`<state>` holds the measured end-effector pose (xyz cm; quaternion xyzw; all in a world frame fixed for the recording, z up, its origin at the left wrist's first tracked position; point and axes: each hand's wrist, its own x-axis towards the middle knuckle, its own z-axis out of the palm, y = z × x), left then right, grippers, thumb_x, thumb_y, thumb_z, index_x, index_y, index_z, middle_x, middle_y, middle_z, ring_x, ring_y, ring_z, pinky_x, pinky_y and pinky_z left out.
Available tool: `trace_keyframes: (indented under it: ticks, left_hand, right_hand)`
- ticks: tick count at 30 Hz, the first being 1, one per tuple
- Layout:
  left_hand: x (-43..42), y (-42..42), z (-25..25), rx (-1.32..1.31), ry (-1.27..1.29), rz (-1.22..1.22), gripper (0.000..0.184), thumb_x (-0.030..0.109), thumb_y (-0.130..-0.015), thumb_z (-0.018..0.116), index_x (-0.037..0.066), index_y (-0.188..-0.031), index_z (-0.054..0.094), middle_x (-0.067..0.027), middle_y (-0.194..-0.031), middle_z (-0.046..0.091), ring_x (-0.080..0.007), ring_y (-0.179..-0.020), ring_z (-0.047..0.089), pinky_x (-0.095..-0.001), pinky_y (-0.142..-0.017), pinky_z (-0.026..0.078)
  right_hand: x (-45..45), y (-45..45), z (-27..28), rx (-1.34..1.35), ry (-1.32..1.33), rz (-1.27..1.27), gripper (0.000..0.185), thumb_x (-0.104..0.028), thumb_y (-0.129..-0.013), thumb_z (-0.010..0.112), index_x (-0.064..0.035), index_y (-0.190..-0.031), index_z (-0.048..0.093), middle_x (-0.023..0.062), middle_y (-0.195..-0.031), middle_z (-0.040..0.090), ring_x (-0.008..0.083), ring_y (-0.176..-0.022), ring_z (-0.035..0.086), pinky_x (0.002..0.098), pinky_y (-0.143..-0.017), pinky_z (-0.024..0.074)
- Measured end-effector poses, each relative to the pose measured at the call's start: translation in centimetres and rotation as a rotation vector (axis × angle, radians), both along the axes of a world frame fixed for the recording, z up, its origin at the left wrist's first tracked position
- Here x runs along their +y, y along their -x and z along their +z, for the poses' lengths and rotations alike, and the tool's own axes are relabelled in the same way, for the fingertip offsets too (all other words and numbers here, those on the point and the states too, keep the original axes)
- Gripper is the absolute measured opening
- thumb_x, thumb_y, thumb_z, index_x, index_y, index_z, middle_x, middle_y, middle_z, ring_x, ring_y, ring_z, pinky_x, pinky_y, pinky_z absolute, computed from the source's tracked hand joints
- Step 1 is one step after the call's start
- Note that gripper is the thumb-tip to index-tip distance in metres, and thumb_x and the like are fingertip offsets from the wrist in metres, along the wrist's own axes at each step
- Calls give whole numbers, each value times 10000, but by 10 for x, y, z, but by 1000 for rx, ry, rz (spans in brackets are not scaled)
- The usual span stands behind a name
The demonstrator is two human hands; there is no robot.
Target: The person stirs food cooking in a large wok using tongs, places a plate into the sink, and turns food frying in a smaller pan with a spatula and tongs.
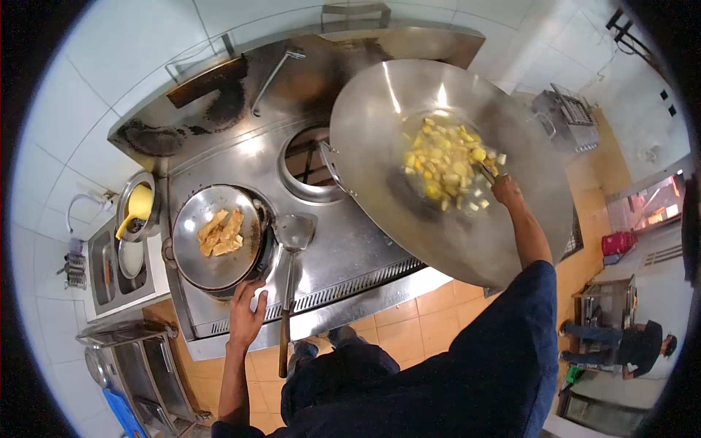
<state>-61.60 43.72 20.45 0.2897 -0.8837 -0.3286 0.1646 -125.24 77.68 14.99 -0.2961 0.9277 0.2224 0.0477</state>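
Observation:
My right hand (506,188) is closed on the handle of a utensil (484,171). The utensil's head is buried among diced yellow and pale food (445,157) in the large wok (372,139) to the right, so its kind is hidden. Its fingers are wrapped round the handle above the food. By the front rim of a smaller pan (191,252) on the left, my left hand (247,310) has its fingers apart and holds nothing. Golden-brown fried pieces (220,235) lie in that pan. Beside my left hand rests a wok spatula (294,233), its wooden handle overhanging the stove's front edge.
Behind the pans, the steel stove (336,248) has an uncovered round burner opening (303,164) and a water spout (274,77). A sink (106,274) with a bowl and a yellow ladle (137,204) is at left. Another person (642,347) stands far right near a metal cart (610,306).

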Motion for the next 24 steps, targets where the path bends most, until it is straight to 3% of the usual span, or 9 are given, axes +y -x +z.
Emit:
trace_keyframes:
  ticks: [1, 3, 5, 8, 11, 13, 14, 17, 24]
  left_hand:
    - [0, -4, 2, -23, -2, 27, 182, 92, -885, 587, 12, -1046, 613, -163, -1034, 597, -327, -949, 582, -385, -794, 494]
    - [2, -14, 8, -79, -13, 75, 186, 100, -887, 586, 11, -1048, 611, -161, -1032, 597, -328, -948, 581, -386, -801, 498]
    - [-1, -21, 6, -80, -16, 76, 190, 99, -886, 585, 7, -1049, 611, -159, -1019, 601, -328, -930, 584, -383, -804, 501]
    - [-1, -16, 11, -88, -26, 63, 190, 94, -882, 587, 4, -1048, 610, -160, -1008, 604, -329, -918, 586, -381, -793, 498]
    - [0, -5, 9, -53, -9, 18, 184, 82, -878, 588, 5, -1044, 610, -161, -1004, 603, -329, -904, 588, -381, -775, 493]
    - [-2, 4, 0, 14, -13, -25, 179, 73, -875, 588, 10, -1042, 611, -161, -1009, 602, -328, -898, 588, -382, -766, 489]
    - [-1, 9, 0, -6, -35, -23, 178, 64, -873, 588, 19, -1043, 614, -165, -1017, 598, -330, -890, 588, -384, -766, 486]
    - [0, 22, -3, 23, -60, -51, 177, 70, -875, 591, 24, -1044, 615, -167, -1023, 595, -330, -884, 585, -387, -774, 484]
    - [2, 31, -6, 6, -78, -97, 182, 83, -870, 601, 11, -1038, 613, -177, -1028, 600, -369, -956, 583, -409, -827, 470]
  right_hand:
    - [-17, 5, -3, 26, -30, 22, 285, -247, -886, 564, -16, -1044, 615, 255, -1030, 622, 404, -940, 628, 475, -803, 519]
    - [-57, -9, -1, -72, 236, -29, 212, -183, -873, 561, -29, -993, 643, 228, -964, 650, 368, -868, 646, 464, -738, 527]
    - [-82, -23, 0, -85, 257, 86, 195, -172, -877, 557, -33, -976, 652, 194, -911, 660, 333, -832, 652, 450, -691, 528]
    - [-100, -12, -30, -107, 35, 340, 188, -185, -895, 550, -34, -957, 645, 163, -874, 651, 305, -794, 647, 437, -660, 518]
    - [-125, -75, 31, -178, -398, 592, 213, -194, -916, 560, -9, -998, 628, 196, -985, 635, 357, -873, 624, 461, -777, 521]
    - [-108, -97, 38, -215, -110, 763, 250, -251, -937, 543, -31, -1002, 642, 180, -945, 629, 358, -823, 614, 461, -750, 522]
    - [-99, -105, 41, -402, 177, 505, 299, -307, -954, 513, -56, -1059, 636, 174, -997, 632, 356, -860, 624, 466, -780, 521]
    - [-75, -140, 70, -477, 261, 333, 305, -331, -955, 496, -40, -966, 589, 189, -871, 632, 402, -840, 593, 478, -714, 476]
    - [-21, -126, 80, -280, 54, -22, 342, -348, -935, 527, -68, -1122, 585, 201, -1091, 593, 386, -1023, 581, 489, -846, 496]
